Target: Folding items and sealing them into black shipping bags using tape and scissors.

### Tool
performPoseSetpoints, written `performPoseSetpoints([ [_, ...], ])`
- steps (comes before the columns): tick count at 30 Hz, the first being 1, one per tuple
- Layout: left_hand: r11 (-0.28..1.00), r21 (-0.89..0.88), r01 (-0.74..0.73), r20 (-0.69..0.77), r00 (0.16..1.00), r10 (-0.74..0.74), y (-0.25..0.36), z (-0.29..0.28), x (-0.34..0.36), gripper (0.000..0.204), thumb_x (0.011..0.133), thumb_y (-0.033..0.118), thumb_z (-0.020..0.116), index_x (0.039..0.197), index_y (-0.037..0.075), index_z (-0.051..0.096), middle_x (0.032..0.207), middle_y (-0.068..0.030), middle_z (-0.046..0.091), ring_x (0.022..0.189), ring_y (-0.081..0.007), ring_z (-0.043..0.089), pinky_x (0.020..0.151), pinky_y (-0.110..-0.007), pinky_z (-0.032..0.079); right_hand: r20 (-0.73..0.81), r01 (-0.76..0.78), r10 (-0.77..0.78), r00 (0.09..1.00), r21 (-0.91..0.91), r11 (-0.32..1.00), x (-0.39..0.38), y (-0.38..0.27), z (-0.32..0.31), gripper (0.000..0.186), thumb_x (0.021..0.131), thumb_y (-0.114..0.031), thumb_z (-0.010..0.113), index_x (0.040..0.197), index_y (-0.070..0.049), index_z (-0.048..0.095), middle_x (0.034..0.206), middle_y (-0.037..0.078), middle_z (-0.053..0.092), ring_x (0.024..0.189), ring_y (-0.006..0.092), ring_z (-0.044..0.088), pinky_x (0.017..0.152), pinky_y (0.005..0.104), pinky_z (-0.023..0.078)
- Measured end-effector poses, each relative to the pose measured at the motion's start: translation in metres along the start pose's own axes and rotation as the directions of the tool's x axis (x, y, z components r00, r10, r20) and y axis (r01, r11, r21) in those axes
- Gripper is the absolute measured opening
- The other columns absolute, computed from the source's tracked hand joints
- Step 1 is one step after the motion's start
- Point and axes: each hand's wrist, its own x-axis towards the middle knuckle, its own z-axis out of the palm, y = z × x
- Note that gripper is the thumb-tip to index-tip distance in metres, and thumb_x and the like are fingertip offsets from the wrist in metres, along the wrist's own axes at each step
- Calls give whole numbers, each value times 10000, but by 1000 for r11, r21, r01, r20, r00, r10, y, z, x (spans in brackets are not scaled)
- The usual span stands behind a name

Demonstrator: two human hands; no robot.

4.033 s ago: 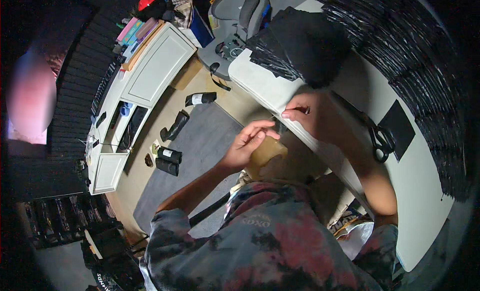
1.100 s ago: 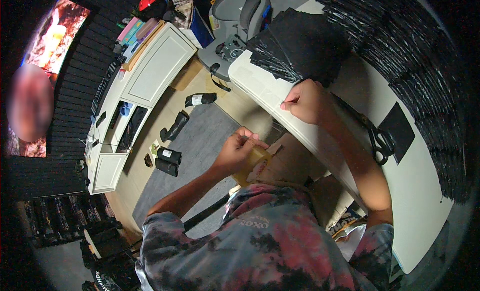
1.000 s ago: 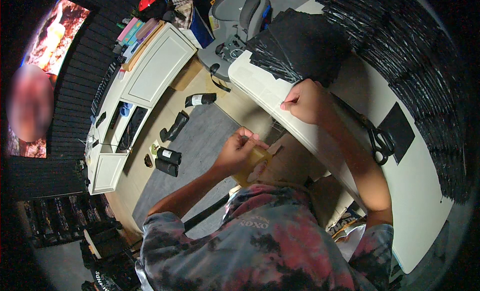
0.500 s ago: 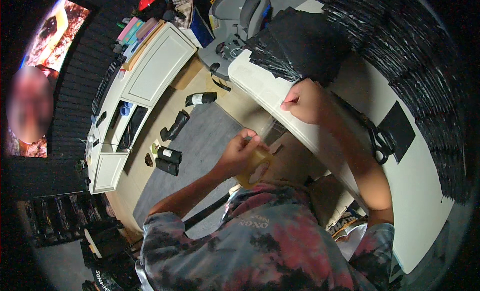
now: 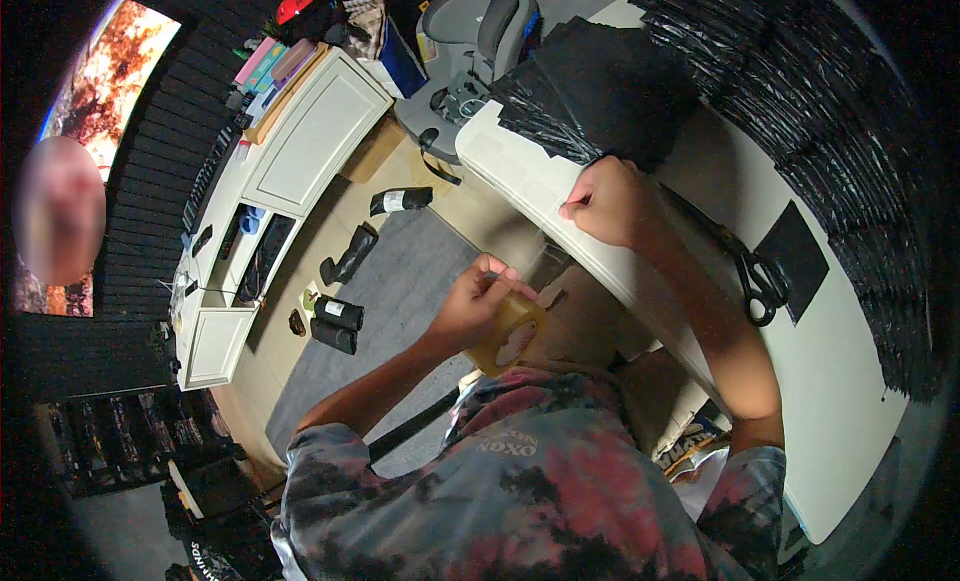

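My left hand [image 5: 470, 303] is closed around a roll of yellowish clear tape [image 5: 508, 339], held upright just in front of my shirt and off the table's near edge. My right hand [image 5: 608, 203] is closed in a pinch above the edge of the white table [image 5: 850, 401]; whatever lies between its fingers is too small or hidden to make out. Just beyond the right hand is a pile of black plastic bags [image 5: 610, 91]. Black-handled scissors [image 5: 762, 286] lie beside my right forearm, partly over a black flat sheet [image 5: 798, 261].
Long overlapping rows of black plastic packages [image 5: 800, 131] line the table's far side. A grey child seat [image 5: 475, 31] stands past the table's corner. Black rolls [image 5: 338, 309] lie on the floor by a grey mat [image 5: 400, 311]. At left are a white cabinet [image 5: 320, 131] and a lit screen [image 5: 120, 71].
Both hands stay almost in place, with only a slight shift of the left hand and the tape roll. The picture on the screen differs.
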Motion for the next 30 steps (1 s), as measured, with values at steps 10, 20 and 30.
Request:
performPoseSetpoints([
  [10, 999, -34, 37, -5, 999, -38, 1, -1, 3, 218, 1083, 266, 537, 1089, 82, 420, 1013, -183, 743, 955, -223, 708, 857, -344, 556, -16, 12, -13, 1000, -48, 999, -1, -4, -1, 141, 695, -211, 798, 727, -76, 771, 752, 160, 727, 749, 351, 733, 742, 418, 587],
  [20, 997, -67, 33, 17, 999, -32, -11, -9, 6, 192, 1055, 244, 590, 1113, 116, 459, 1040, -198, 713, 1032, -297, 707, 883, -441, 581, -37, 33, -35, 999, -48, 998, 5, 5, 6, 156, 644, -203, 766, 686, -57, 730, 768, 206, 714, 773, 398, 721, 740, 453, 586],
  [30, 998, -48, 35, 34, 999, -34, -6, -2, 9, 215, 1066, 264, 571, 1098, 90, 449, 1027, -183, 728, 976, -250, 710, 852, -377, 573, -234, 271, -277, 932, -57, 961, 1, 56, -1, 268, 673, -224, 814, 790, -59, 639, 733, 189, 661, 734, 410, 675, 676, 518, 529],
])
